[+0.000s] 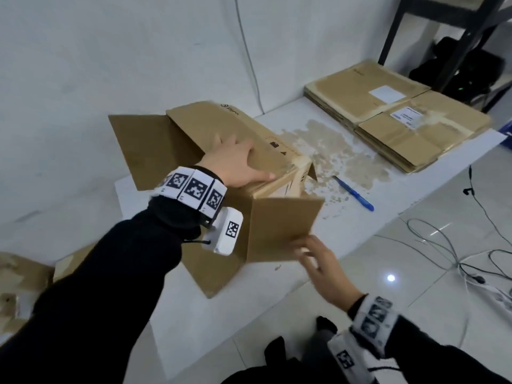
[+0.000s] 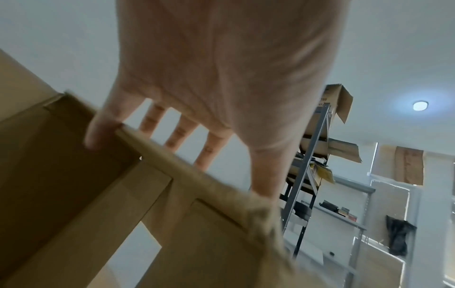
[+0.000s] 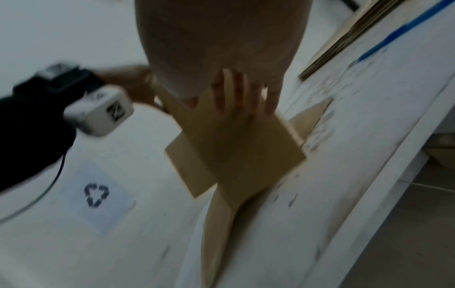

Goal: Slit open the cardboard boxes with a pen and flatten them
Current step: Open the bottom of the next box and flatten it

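A brown cardboard box point(image 1: 221, 128) lies on the white table point(image 1: 277, 286) with its end flaps spread out. My left hand point(image 1: 238, 162) lies flat on its top panel with straight fingers; in the left wrist view the left hand point(image 2: 221, 68) spreads its fingers over the box's point(image 2: 74, 185) edge. My right hand point(image 1: 315, 256) touches the lower corner of the near flap point(image 1: 279, 228) with extended, blurred fingers point(image 3: 243, 93) lying against that flap point(image 3: 234, 146). A blue pen point(image 1: 353, 194) lies loose on the table to the right of the box.
A stack of flattened boxes point(image 1: 388, 112) sits at the table's far right. Torn paper residue point(image 1: 332, 151) is stuck to the tabletop near the pen. More cardboard point(image 1: 16, 286) lies at the left. Cables point(image 1: 443, 245) trail on the floor; a metal shelf point(image 1: 471, 37) stands behind.
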A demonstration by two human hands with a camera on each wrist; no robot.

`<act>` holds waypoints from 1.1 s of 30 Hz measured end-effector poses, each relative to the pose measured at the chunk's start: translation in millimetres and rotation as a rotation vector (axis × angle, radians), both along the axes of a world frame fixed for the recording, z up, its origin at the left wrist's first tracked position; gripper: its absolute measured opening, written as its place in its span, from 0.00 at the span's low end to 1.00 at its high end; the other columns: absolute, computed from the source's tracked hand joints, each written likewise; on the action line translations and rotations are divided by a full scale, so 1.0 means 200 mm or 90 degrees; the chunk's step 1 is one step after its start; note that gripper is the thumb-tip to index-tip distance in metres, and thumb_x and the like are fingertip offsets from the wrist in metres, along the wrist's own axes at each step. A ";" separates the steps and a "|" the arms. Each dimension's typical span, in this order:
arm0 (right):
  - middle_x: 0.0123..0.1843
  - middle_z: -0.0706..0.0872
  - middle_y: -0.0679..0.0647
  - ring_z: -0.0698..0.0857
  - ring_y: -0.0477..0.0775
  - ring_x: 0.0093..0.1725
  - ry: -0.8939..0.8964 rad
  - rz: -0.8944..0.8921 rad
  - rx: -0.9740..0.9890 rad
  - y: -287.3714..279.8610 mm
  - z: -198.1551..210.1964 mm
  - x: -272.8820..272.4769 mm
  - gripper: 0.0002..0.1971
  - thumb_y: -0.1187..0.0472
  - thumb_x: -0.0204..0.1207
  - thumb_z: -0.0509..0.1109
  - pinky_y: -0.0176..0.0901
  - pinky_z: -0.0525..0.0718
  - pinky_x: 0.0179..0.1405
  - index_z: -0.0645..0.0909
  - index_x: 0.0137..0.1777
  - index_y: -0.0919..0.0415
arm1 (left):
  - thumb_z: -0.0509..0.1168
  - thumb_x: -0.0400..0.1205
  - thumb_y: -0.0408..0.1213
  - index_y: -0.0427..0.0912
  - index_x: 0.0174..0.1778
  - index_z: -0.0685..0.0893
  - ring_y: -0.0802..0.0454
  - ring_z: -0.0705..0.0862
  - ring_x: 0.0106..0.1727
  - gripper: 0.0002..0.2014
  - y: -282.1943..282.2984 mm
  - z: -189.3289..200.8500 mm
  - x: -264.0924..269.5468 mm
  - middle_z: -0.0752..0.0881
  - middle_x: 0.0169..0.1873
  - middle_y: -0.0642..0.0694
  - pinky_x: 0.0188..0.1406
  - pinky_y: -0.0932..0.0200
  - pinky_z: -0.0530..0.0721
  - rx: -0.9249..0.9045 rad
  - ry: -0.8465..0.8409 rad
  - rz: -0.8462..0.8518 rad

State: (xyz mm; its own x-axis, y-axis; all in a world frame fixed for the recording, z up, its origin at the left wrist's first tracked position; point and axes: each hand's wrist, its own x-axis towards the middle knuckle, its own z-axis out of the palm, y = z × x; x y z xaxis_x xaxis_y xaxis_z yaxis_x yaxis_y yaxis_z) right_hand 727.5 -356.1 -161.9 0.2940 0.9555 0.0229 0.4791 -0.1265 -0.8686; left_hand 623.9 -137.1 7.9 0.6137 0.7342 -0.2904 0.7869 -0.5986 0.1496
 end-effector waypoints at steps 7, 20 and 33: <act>0.49 0.89 0.58 0.87 0.53 0.50 0.273 0.115 -0.129 0.04 0.18 0.42 0.34 0.31 0.74 0.58 0.49 0.85 0.53 0.85 0.51 0.64 | 0.68 0.71 0.66 0.47 0.72 0.68 0.41 0.75 0.65 0.39 -0.07 0.00 -0.19 0.74 0.66 0.40 0.63 0.42 0.78 0.011 0.079 0.012; 0.72 0.74 0.44 0.74 0.49 0.72 0.171 0.238 0.150 0.87 0.59 0.45 0.09 0.50 0.79 0.63 0.55 0.73 0.72 0.79 0.57 0.46 | 0.75 0.70 0.49 0.40 0.82 0.32 0.34 0.45 0.83 0.61 -0.31 0.14 -0.08 0.42 0.83 0.33 0.80 0.33 0.49 0.351 0.102 0.078; 0.49 0.83 0.44 0.81 0.45 0.53 0.046 0.407 0.066 1.03 0.38 0.80 0.07 0.58 0.81 0.63 0.43 0.78 0.57 0.80 0.53 0.46 | 0.49 0.86 0.49 0.44 0.46 0.79 0.44 0.76 0.58 0.17 -0.49 0.10 0.41 0.82 0.50 0.44 0.62 0.43 0.69 0.331 0.109 0.318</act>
State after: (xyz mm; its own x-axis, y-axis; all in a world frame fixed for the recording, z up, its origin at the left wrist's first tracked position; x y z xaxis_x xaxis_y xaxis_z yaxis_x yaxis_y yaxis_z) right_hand 887.0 -150.2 -85.1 -0.3282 0.9361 0.1266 0.3713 0.2511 -0.8939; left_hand 706.1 -234.8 28.4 0.1474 0.9829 0.1099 0.9712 -0.1228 -0.2043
